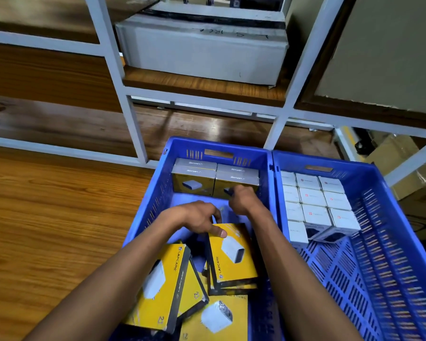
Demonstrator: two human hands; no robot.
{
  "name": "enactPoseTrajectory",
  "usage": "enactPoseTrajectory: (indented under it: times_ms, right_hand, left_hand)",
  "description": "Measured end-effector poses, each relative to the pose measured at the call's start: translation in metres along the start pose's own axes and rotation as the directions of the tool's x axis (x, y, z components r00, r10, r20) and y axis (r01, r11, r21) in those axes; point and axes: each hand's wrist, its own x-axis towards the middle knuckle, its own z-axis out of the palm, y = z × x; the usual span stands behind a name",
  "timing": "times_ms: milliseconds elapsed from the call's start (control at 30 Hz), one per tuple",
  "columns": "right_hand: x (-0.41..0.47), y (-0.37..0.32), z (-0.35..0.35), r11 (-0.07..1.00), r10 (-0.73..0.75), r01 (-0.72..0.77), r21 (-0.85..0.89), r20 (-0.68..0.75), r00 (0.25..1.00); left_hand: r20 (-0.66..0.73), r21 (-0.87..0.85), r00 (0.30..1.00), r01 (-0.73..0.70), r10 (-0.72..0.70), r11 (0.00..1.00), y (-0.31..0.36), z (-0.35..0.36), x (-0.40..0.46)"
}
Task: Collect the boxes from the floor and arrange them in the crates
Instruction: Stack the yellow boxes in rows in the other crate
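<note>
Two blue crates stand side by side on the wooden floor. In the left crate [148, 205], several yellow boxes lie loose near me and a few stand stacked upright [193, 179] against the far wall. My left hand [202, 217] grips the top edge of one yellow box [231, 254], thumb on its face. My right hand [244, 199] is curled at the front of the stacked box on the right [239, 179]; its fingertips are hidden. The right crate [379, 217] holds several white boxes [315, 205] in neat rows.
A white metal shelf frame [133, 114] stands just behind the crates, with a large grey carton [202, 50] on a wooden shelf. Cardboard cartons [408, 168] sit at the far right. Wooden floor [47, 230] stretches to the left.
</note>
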Motion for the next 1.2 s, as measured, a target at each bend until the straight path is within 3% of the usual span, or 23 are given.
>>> enactPoseTrajectory:
  times_ms: [133, 267, 400, 533, 667, 800, 933, 1100, 1200]
  right_hand:
    - [-0.006, 0.002, -0.007, 0.996, 0.001, -0.007, 0.088, 0.066, 0.998]
    - [-0.020, -0.002, -0.017, 0.964, -0.110, 0.066, 0.258, 0.161, 0.981]
    - [-0.042, -0.010, -0.036, 0.899, -0.200, 0.093, 0.428, 0.210, 0.957]
    - [-0.052, -0.004, -0.049, 0.710, -0.316, 0.116, 0.695, 0.167, 0.934]
    - [-0.048, 0.008, -0.046, 0.662, -0.394, 0.149, 0.735, 0.172, 0.903]
    - [-0.039, 0.007, -0.037, 0.596, -0.248, 0.154, 0.788, -0.003, 0.969]
    - [-0.031, 0.004, -0.033, 0.364, -0.137, 0.101, 0.926, -0.055, 0.989]
    - [-0.019, -0.001, -0.026, 0.275, -0.066, 0.060, 0.960, -0.043, 0.997]
    - [-0.012, -0.001, -0.020, 0.299, -0.056, 0.078, 0.951, -0.064, 0.996]
  left_hand:
    - [-0.038, -0.272, 0.999, -0.028, 0.018, 0.962, -0.005, 0.002, -0.006]
    - [-0.095, -0.674, 0.993, -0.112, 0.065, 0.730, -0.011, -0.003, -0.021]
    - [-0.330, -0.789, 0.944, -0.280, 0.007, 0.547, -0.019, -0.016, -0.029]
    - [-0.465, -0.812, 0.881, -0.385, -0.088, 0.439, -0.019, -0.022, -0.035]
    - [-0.569, -0.779, 0.801, -0.453, -0.184, 0.434, -0.015, -0.020, -0.033]
    - [-0.606, -0.774, 0.739, -0.460, -0.296, 0.435, -0.022, -0.023, -0.027]
    - [-0.607, -0.776, 0.650, -0.359, -0.457, 0.519, -0.036, -0.026, -0.019]
    - [-0.638, -0.650, 0.627, -0.129, -0.447, 0.749, -0.043, -0.022, -0.009]
    - [-0.600, -0.665, 0.643, -0.070, -0.476, 0.743, -0.040, -0.023, -0.008]
